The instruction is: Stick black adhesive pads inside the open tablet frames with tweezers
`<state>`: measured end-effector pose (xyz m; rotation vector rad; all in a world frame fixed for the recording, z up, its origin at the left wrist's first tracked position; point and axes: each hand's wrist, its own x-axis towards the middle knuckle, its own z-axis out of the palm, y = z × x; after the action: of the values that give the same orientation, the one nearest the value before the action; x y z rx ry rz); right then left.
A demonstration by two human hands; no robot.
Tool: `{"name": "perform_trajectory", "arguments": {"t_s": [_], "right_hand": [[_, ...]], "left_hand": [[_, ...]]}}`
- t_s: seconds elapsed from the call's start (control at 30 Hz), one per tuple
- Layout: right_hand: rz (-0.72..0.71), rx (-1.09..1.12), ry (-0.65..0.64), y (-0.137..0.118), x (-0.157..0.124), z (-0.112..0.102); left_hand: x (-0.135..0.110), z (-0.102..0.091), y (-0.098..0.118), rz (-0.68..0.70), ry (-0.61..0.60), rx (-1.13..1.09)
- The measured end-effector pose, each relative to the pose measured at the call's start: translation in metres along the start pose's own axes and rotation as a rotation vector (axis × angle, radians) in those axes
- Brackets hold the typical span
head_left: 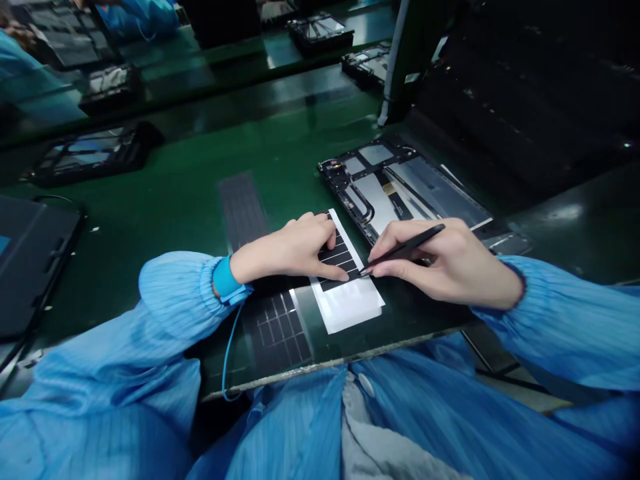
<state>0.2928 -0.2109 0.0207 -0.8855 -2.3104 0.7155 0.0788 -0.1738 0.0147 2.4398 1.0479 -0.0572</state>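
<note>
My left hand [287,250] rests on a black ribbed adhesive strip [340,257], with the thumb and fingertips gripping it. The strip lies on a white backing sheet [345,307]. My right hand [435,260] is shut on black tweezers [405,248], whose tip touches the strip's right edge. Just beyond my right hand lies an open tablet housing [395,187] with exposed metal plates and cables, its near part hidden by the hand.
A gridded black sheet [275,330] lies under my left forearm on the green bench mat [200,147]. A blue wrist strap [227,280] trails a cord over the bench's front edge. A dark tablet [30,260] lies at left, and more housings stand beyond, near a co-worker's blue sleeve [135,17].
</note>
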Motion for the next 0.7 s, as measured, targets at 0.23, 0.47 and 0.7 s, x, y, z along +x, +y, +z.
{"name": "perform_trajectory", "arguments": {"t_s": [0.23, 0.47, 0.7], "right_hand": [[0.186, 0.207, 0.156, -0.002, 0.012, -0.013], [0.271, 0.283, 0.46, 0.022, 0.029, 0.0], [0.324, 0.263, 0.385, 0.025, 0.029, 0.002]], "left_hand": [[-0.002, 0.0, 0.0, 0.049, 0.071, 0.002], [0.002, 0.022, 0.008, 0.15, 0.59, -0.171], [0.006, 0.03, 0.003, 0.215, 0.635, -0.25]]}}
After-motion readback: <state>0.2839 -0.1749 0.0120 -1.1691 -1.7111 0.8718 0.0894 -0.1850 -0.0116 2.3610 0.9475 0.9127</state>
